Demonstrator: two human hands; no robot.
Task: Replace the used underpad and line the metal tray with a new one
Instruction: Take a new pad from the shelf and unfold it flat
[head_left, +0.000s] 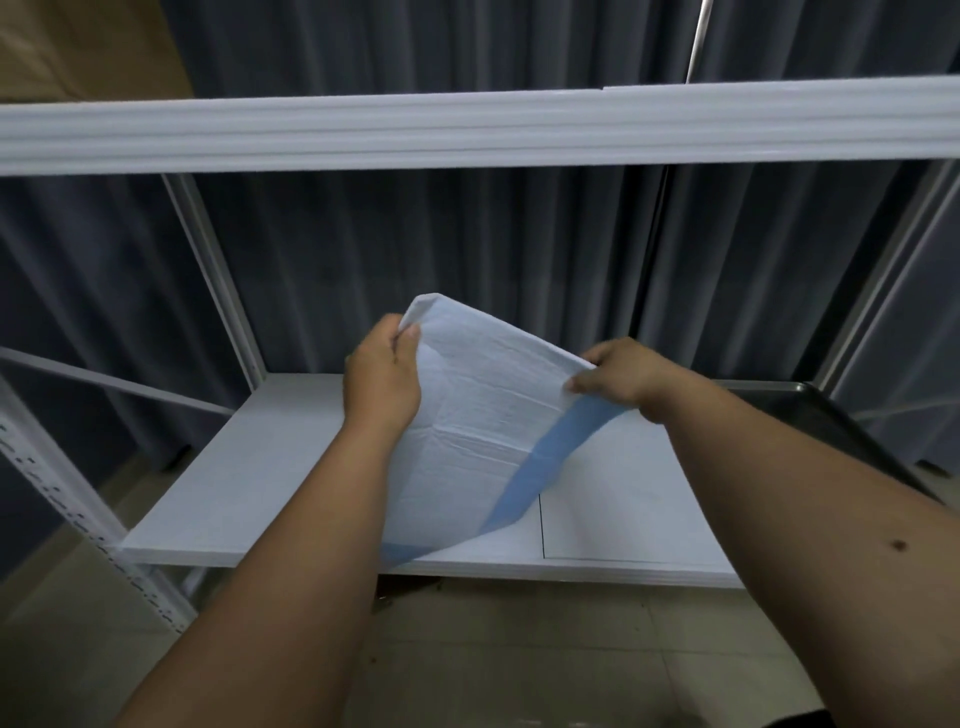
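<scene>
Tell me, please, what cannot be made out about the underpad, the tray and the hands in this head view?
- Metal tray: only a dark corner shows in the head view; the right forearm and the frame edge hide the rest, so its lining cannot be told.
- Underpad: its lower edge is behind the left forearm; new or used cannot be told.
- Left hand and right hand: fingers behind the pad are hidden.

white shelf rack (270, 457) before dark grey curtains (467, 249), beige tiled floor (519, 649) beneath
</scene>
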